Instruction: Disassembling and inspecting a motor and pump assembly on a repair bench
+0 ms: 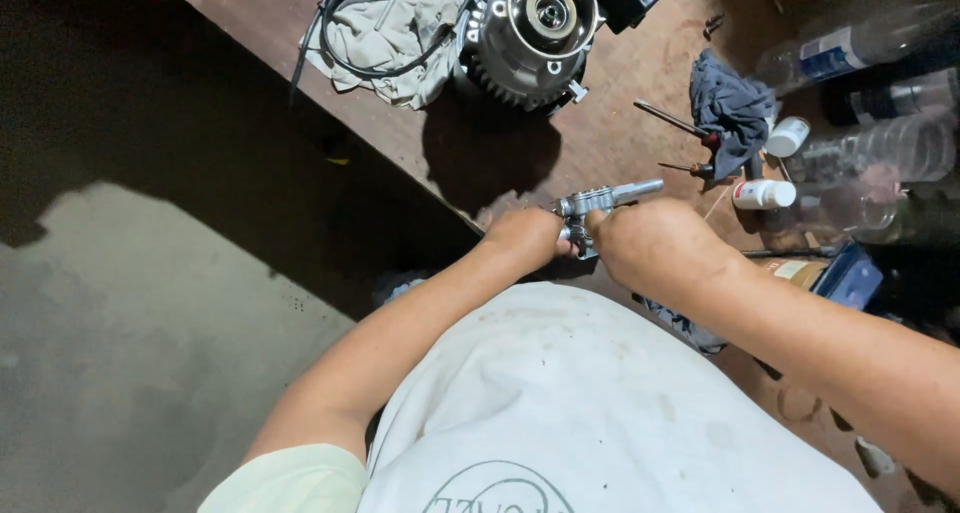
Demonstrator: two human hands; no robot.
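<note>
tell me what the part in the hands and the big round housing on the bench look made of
Small part held by the left hand and right hand: looks like bare metal, silvery with bright glints. Round housing: probably cast metal, dull grey with ribbed fins and a shiny machined centre.

left hand (522, 236) + right hand (652, 241) grip metal part (606, 199) | workbench (620, 103)

Packages and labels, right edge of the surface

Clear plastic bottle (860, 41), blue-and-white label, far right corner; two small white containers (787, 136) (763, 194) nearer; blue box (850, 278) at right edge.
</note>
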